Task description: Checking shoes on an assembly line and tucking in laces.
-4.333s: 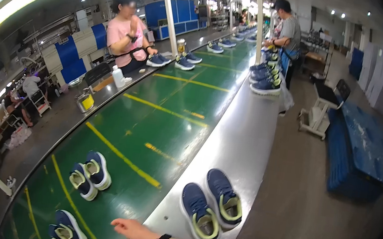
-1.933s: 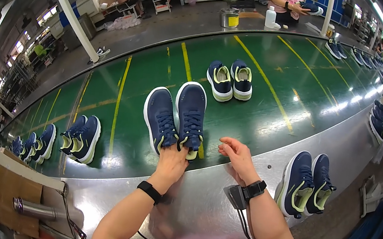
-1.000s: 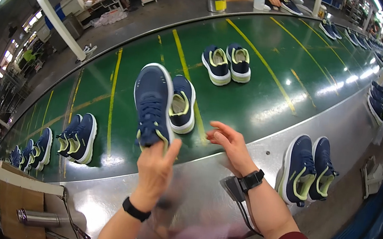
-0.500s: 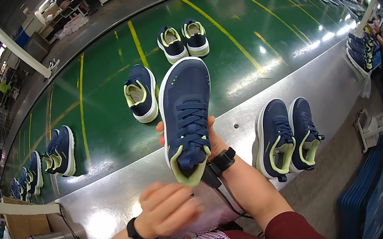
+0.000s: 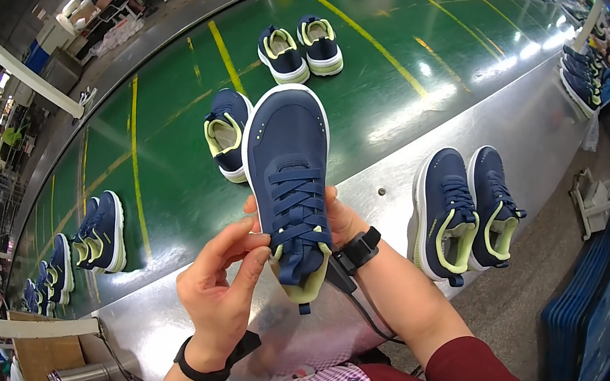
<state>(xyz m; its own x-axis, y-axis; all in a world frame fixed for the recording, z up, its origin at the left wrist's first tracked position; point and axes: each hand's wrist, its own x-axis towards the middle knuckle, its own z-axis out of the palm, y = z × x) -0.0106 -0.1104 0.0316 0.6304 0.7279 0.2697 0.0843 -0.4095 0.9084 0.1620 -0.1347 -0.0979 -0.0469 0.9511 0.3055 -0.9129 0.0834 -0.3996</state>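
A navy sneaker [image 5: 295,158] with a white sole and pale-green lining is held up before me, toe pointing away. My right hand [image 5: 343,222] grips it from beneath and the right side; most of those fingers are hidden behind the shoe. Against the left edge of its collar, my left hand [image 5: 220,279] is closed in a pinch. Anything between that thumb and forefinger is too small to make out. Just beyond, a single matching sneaker [image 5: 224,134] lies on the green conveyor belt [image 5: 179,151], partly covered by the held one.
One pair of matching sneakers [image 5: 464,211] stands on the metal ledge [image 5: 385,224] to the right. Another pair [image 5: 300,51] is farther up the belt. More sneakers [image 5: 105,232] line the belt at left. Blue stacked panels [image 5: 576,296] stand at the right.
My left hand has risen from below the heel to the shoe's left side and closed in a pinch there. The held sneaker has tilted slightly and shifted left.
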